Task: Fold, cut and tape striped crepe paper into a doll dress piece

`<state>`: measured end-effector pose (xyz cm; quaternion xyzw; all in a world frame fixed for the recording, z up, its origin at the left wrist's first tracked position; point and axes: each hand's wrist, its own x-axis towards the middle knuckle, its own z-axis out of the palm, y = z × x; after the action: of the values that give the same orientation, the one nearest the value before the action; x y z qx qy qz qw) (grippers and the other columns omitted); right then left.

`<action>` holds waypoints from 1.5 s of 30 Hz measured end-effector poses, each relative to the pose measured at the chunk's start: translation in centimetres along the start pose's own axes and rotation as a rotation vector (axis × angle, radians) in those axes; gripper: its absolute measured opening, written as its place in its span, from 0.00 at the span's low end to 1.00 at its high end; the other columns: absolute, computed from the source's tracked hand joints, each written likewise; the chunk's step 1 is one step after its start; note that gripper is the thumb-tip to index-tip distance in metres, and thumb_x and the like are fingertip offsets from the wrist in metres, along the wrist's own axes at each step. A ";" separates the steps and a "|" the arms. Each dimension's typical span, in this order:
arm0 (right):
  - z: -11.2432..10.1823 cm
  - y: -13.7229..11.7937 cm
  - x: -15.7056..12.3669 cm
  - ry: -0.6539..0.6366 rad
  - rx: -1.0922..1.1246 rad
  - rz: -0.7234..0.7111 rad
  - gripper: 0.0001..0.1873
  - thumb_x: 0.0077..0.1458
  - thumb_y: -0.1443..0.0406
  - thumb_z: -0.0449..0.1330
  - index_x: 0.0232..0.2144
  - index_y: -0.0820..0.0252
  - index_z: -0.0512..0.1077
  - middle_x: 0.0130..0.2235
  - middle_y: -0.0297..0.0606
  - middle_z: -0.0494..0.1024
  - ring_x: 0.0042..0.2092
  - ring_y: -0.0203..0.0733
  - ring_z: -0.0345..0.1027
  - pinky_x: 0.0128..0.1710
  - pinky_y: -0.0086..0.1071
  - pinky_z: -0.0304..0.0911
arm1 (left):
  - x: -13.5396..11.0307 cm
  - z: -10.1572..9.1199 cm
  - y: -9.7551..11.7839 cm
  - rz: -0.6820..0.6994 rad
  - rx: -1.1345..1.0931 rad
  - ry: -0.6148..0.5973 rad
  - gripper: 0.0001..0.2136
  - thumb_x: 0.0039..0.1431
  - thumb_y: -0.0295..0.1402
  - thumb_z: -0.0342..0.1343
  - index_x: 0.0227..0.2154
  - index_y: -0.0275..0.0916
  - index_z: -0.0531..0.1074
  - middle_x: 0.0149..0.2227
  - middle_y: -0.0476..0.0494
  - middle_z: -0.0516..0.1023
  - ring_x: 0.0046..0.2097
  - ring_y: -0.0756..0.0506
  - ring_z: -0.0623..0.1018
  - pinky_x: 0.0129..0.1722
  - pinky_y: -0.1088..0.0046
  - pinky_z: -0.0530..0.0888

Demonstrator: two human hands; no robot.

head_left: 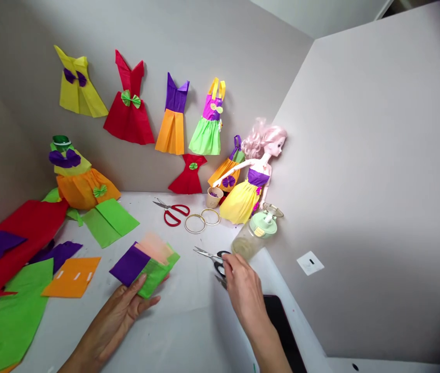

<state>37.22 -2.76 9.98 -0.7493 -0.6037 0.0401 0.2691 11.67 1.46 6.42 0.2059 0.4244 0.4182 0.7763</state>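
Over the white table, your left hand grips a folded purple, green and peach sheet piece; your right hand meets black-handled metal scissors, whether clamped I cannot tell. You seem to be handling scissors, which calls for sure finger placement.

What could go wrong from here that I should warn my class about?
1. The small metal scissors with black handles, at the right hand, have bare, pointed blades; a careless swing might nick the left hand.
2. The left hand grips the thin purple, green and peach sheet piece near one edge, so its layers could slip.
3. The clear bottle with a pale green lid is close beyond the right hand and might be knocked.
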 end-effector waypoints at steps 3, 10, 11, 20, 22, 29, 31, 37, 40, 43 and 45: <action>0.1 0.3 0.7 -0.060 -0.220 -0.072 0.13 0.59 0.74 0.51 0.38 0.58 0.74 0.35 0.39 0.74 0.33 0.41 0.69 0.29 0.30 0.55 | 0.5 -0.5 0.1 0.032 -0.078 0.037 0.08 0.52 0.30 0.67 0.36 0.36 0.77 0.51 0.37 0.79 0.58 0.31 0.72 0.48 0.61 0.80; 6.2 -5.3 8.7 -0.276 -0.263 -0.247 0.14 0.60 0.74 0.53 0.46 0.59 0.72 0.43 0.41 0.77 0.44 0.41 0.72 0.40 0.29 0.62 | 0.8 -1.2 0.4 0.108 -0.118 0.005 0.15 0.56 0.28 0.64 0.47 0.36 0.74 0.57 0.35 0.75 0.58 0.34 0.72 0.54 0.61 0.76; 7.3 -6.2 10.3 -0.283 -0.271 -0.260 0.15 0.61 0.75 0.52 0.47 0.61 0.72 0.45 0.42 0.76 0.46 0.42 0.71 0.42 0.30 0.62 | 0.9 -1.2 0.4 0.119 -0.130 -0.004 0.16 0.56 0.27 0.64 0.48 0.35 0.74 0.57 0.34 0.74 0.59 0.34 0.71 0.55 0.61 0.75; 13.4 -9.1 19.1 -0.351 -0.378 -0.225 0.17 0.63 0.60 0.59 0.51 0.62 0.69 0.51 0.43 0.73 0.49 0.46 0.70 0.48 0.45 0.68 | 1.7 -2.0 -0.1 0.160 -0.190 0.041 0.16 0.54 0.25 0.65 0.47 0.35 0.74 0.55 0.36 0.76 0.58 0.34 0.73 0.56 0.58 0.75; 13.8 -9.0 19.2 -0.355 -0.383 -0.234 0.17 0.63 0.60 0.59 0.51 0.62 0.69 0.52 0.43 0.72 0.50 0.46 0.70 0.48 0.45 0.68 | 1.8 -2.1 -0.2 0.194 -0.183 0.077 0.17 0.54 0.25 0.66 0.47 0.36 0.73 0.55 0.37 0.76 0.57 0.35 0.73 0.55 0.60 0.76; 14.6 -9.9 17.9 -0.370 -0.377 -0.201 0.17 0.62 0.60 0.60 0.51 0.63 0.69 0.52 0.44 0.72 0.51 0.47 0.68 0.49 0.46 0.67 | 1.6 -2.0 0.0 0.205 -0.180 0.151 0.16 0.54 0.26 0.66 0.46 0.35 0.73 0.53 0.36 0.78 0.53 0.36 0.78 0.46 0.67 0.81; 14.7 -10.5 17.9 -0.362 -0.349 -0.182 0.18 0.62 0.61 0.60 0.51 0.63 0.69 0.52 0.44 0.71 0.51 0.48 0.68 0.50 0.46 0.66 | 1.5 -1.9 0.1 0.194 -0.179 0.152 0.17 0.54 0.25 0.65 0.47 0.35 0.73 0.52 0.36 0.79 0.52 0.35 0.79 0.41 0.68 0.83; 12.7 -10.9 16.3 -0.349 -0.149 -0.165 0.27 0.56 0.63 0.60 0.56 0.65 0.63 0.49 0.49 0.73 0.43 0.43 0.72 0.41 0.31 0.64 | 1.8 -2.2 0.4 0.161 -0.239 0.139 0.20 0.56 0.23 0.63 0.51 0.34 0.70 0.50 0.34 0.80 0.49 0.35 0.80 0.33 0.71 0.84; 10.8 -9.5 13.2 -0.318 -0.080 -0.145 0.31 0.59 0.65 0.55 0.63 0.64 0.54 0.48 0.46 0.74 0.45 0.42 0.71 0.42 0.29 0.64 | 2.0 -2.5 0.4 0.145 -0.297 0.143 0.16 0.57 0.22 0.61 0.49 0.33 0.71 0.49 0.35 0.80 0.49 0.36 0.80 0.33 0.72 0.84; 8.8 -7.9 9.8 -0.311 -0.084 -0.136 0.29 0.54 0.69 0.60 0.59 0.69 0.63 0.48 0.52 0.74 0.50 0.50 0.68 0.48 0.36 0.62 | 2.0 -2.5 0.2 0.122 -0.344 0.147 0.12 0.58 0.21 0.60 0.46 0.31 0.72 0.48 0.34 0.80 0.48 0.35 0.81 0.31 0.73 0.83; 7.4 -7.4 7.7 -0.305 -0.105 -0.145 0.24 0.51 0.72 0.61 0.52 0.68 0.69 0.47 0.53 0.75 0.51 0.55 0.67 0.50 0.40 0.60 | 2.0 -2.4 0.1 0.122 -0.358 0.153 0.11 0.59 0.21 0.59 0.45 0.31 0.73 0.48 0.33 0.80 0.48 0.36 0.81 0.31 0.72 0.83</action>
<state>29.90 7.98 9.02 -0.7022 -0.6912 0.1020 0.1371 10.21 3.04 4.19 0.0575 0.3877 0.5476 0.7393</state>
